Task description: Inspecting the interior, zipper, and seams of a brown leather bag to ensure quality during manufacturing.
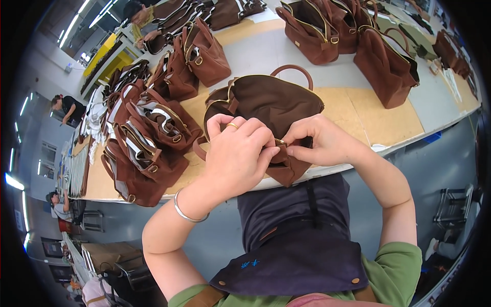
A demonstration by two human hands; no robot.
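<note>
A brown handbag [271, 100] lies gaping at the table's near edge, its dark brown lining exposed. Gold zipper teeth run round its mouth, and one rounded handle [295, 69] stands up at the far side. My left hand [232, 153], with a ring on a finger and a bangle at the wrist, is closed in a pinch on the bag's near rim. Close beside it, my right hand [322, 140] pinches the same rim near a short piece of gold zipper [279, 141]. Both sets of fingertips partly cover what lies between them.
Several brown handbags [148, 146] crowd the table to the left, with more [207, 53] behind. Other handbags [386, 66] stand at the far right. Tan board [368, 110] covers part of the tabletop. Across the table, a person [140, 23] handles brown pieces.
</note>
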